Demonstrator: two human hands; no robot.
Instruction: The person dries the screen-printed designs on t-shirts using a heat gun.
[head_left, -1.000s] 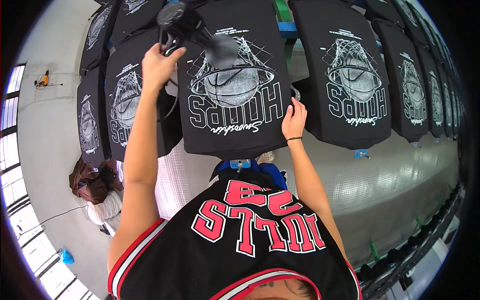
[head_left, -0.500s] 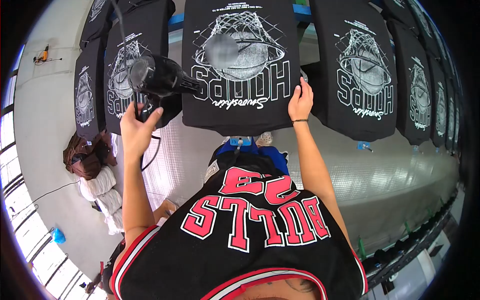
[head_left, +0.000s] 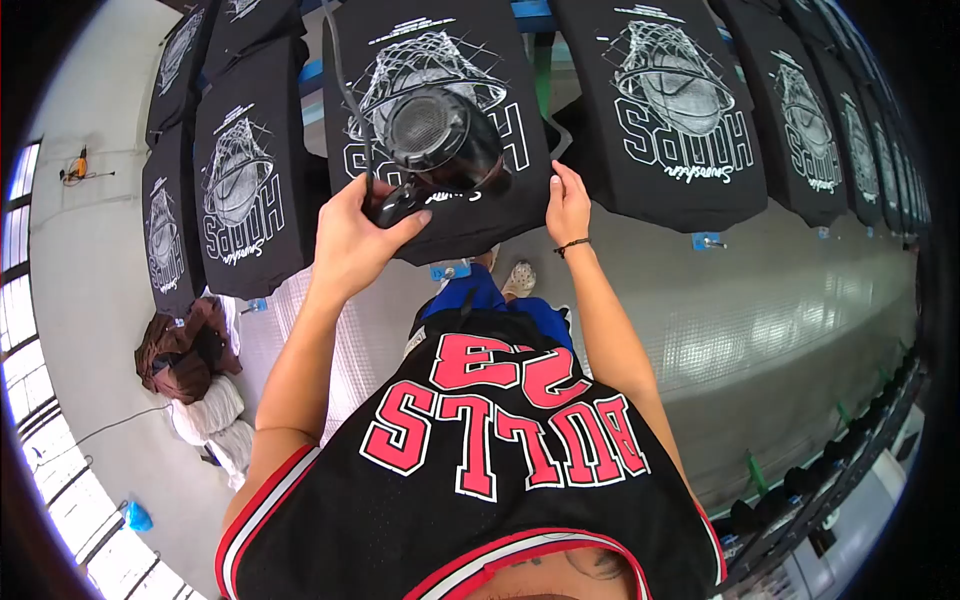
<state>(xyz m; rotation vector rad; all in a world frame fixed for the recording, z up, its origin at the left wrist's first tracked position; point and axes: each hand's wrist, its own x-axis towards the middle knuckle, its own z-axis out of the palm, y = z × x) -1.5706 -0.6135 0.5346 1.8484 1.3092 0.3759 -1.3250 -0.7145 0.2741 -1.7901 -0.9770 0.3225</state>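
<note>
My left hand [head_left: 362,238] is closed around the handle of a black hair dryer [head_left: 450,140], whose round mesh end faces up toward me. The dryer hangs over the lower part of a black shirt [head_left: 430,15] printed with a white basketball-and-hoop design, and it covers much of the "HOOPS" lettering. A grey cord [head_left: 338,70] runs up from the handle past the print. My right hand [head_left: 568,207], a dark band round its wrist, rests against the shirt's right edge with fingers stretched out; its thumb is mostly hidden.
Matching printed shirts lie in rows on both sides, such as one to the right [head_left: 680,110] and one to the left [head_left: 245,190]. Brown fabric [head_left: 185,345] and white bundles [head_left: 212,408] sit on the floor at left. An orange tool [head_left: 80,165] is by the wall.
The hair dryer in my left hand has swung rightward from the shirt's left side to over its print. My right hand stays at the right edge. The whole view has shifted somewhat.
</note>
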